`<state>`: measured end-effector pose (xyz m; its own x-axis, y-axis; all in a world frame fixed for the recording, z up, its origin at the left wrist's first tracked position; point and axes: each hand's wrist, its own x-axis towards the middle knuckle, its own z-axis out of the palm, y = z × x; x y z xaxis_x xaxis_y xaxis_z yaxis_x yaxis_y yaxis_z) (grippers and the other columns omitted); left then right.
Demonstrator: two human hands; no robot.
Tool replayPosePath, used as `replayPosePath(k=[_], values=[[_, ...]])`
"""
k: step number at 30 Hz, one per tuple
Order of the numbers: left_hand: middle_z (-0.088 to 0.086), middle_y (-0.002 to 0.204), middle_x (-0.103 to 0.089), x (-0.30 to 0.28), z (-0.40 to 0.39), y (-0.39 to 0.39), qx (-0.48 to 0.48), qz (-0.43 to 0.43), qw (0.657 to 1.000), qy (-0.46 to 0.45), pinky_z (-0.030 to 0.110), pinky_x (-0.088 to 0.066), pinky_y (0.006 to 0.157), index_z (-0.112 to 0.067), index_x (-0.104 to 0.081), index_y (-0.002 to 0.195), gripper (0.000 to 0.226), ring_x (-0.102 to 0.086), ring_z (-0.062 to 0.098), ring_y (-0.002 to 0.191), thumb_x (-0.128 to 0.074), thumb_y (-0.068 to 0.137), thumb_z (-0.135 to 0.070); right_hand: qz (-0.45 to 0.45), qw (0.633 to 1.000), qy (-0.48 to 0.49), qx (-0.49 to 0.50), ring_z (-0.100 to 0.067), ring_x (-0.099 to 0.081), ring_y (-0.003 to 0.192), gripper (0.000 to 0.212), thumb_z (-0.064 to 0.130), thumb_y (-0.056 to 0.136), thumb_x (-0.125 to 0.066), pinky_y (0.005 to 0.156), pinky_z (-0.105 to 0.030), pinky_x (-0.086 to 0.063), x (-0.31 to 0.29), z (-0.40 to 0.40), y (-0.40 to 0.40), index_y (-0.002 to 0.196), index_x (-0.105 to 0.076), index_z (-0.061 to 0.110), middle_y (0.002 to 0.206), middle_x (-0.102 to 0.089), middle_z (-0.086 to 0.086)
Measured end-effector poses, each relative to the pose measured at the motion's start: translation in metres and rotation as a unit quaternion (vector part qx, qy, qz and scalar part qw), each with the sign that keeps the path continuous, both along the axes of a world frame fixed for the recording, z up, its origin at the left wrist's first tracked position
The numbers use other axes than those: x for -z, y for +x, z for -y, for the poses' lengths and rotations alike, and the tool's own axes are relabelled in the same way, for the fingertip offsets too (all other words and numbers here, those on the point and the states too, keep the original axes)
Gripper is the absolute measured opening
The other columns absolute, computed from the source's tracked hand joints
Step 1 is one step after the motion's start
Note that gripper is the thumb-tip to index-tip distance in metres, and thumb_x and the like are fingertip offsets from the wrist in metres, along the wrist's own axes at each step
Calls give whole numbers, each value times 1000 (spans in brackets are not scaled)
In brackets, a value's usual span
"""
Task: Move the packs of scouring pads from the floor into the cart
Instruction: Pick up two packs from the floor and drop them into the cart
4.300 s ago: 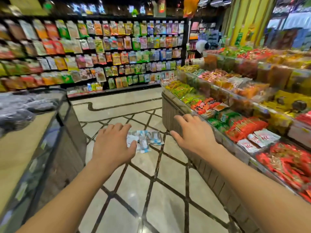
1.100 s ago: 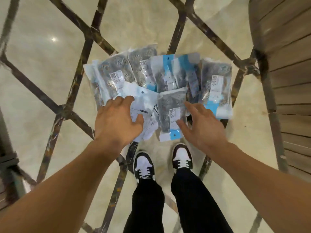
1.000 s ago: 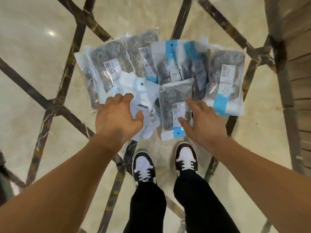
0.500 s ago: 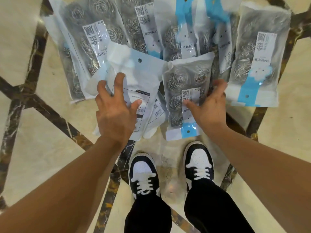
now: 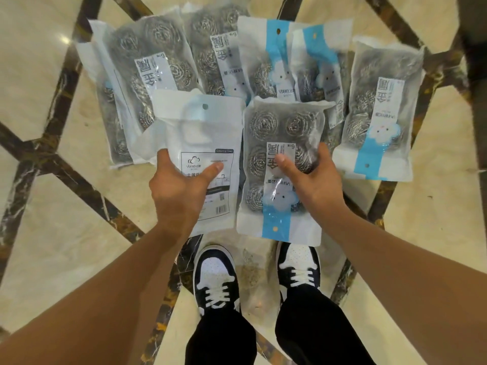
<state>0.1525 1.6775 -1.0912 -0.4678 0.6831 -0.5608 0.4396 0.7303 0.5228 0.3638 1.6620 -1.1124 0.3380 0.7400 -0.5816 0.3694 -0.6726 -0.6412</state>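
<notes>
The fingers of the left hand (image 5: 177, 191) curl under a white pack (image 5: 208, 143) turned back side up, with the thumb (image 5: 214, 170) pressed on its printed label, so this hand grips that pack. The fingers of the right hand (image 5: 316, 180) wrap round the right edge of a clear pack (image 5: 279, 164) with the thumb (image 5: 284, 164) on its front, gripping it too. Through its crinkled film show round coils of steel wool in two columns, and a blue strip with a punched hole runs to its near end. Both held packs sit just in front of the person's two shoes (image 5: 216, 280), black and white with white laces.

Beyond the hands lie the other packs of scouring pads (image 5: 224, 54) on the floor (image 5: 52, 246), fanned and overlapping: six can be counted, though more may be hidden beneath. At the fan's left edge lies a frosted pack (image 5: 147, 64) with grey coils; at its right edge a separate pack (image 5: 379, 111) lies blue end near. All are flat plastic pouches with rectangular outlines. The floor is glossy cream marble crossed by dark veined inlay bands (image 5: 87, 196) forming angular shapes
</notes>
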Motion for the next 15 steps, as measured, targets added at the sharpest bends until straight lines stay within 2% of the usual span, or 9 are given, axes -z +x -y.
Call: replayPosePath(k=[3, 6, 8, 10, 11, 13, 15], values=[[-18, 86, -61, -25, -13, -7, -13, 21, 999, 29, 26, -49, 80, -20, -54, 109, 59, -62, 10, 83, -91, 71, -46, 16, 1000, 21, 11, -23, -64, 124, 100, 91, 65, -65, 105, -51, -51, -26, -12, 4, 143, -47, 32, 133, -68, 5], [-20, 87, -68, -65, -37, -14, -38, 60, 995, 65, 14, -53, 74, -24, -65, 106, 53, -66, -2, 83, -95, 65, -40, 20, 999, 35, 4, -21, -69, 113, 86, 86, 67, -68, 99, -51, -55, -71, -37, 10, 135, -54, 35, 119, -73, 9], [-16, 91, -72, -99, -58, -19, -44, 72, 993, 85, 20, -56, 78, -25, -67, 104, 55, -71, 6, 87, -97, 61, -41, 11, 998, 64, 6, -15, -72, 102, 68, 73, 72, -74, 93, -49, -58, -110, -59, 12, 125, -60, 33, 106, -76, 12], [-11, 96, -77, -138, -81, -24, -48, 85, 989, 114, 33, -61, 84, -25, -72, 104, 58, -74, 11, 90, -99, 56, -43, 5, 995, 96, 21, -10, -74, 97, 61, 65, 73, -78, 90, -46, -61, -154, -85, 10, 121, -64, 29, 101, -77, 11], [-11, 93, -78, -160, -92, -27, -53, 99, 985, 129, 34, -63, 82, -26, -73, 102, 55, -75, 8, 87, -99, 56, -40, 0, 994, 108, 31, -11, -74, 96, 60, 64, 72, -79, 89, -46, -61, -179, -99, 8, 118, -65, 28, 100, -77, 10], [-15, 85, -77, -213, -112, -30, -55, 130, 979, 148, 24, -62, 72, -28, -72, 93, 44, -73, -5, 75, -99, 59, -29, -13, 991, 124, 40, -9, -74, 91, 53, 59, 73, -83, 87, -45, -61, -236, -122, 2, 111, -63, 28, 98, -76, 10], [-13, 86, -77, -273, -127, -33, -52, 158, 972, 165, 19, -60, 66, -25, -73, 97, 44, -73, -5, 73, -98, 61, -25, -14, 989, 144, 30, -5, -73, 87, 45, 54, 75, -86, 85, -41, -62, -298, -139, -4, 105, -63, 30, 94, -75, 12]])
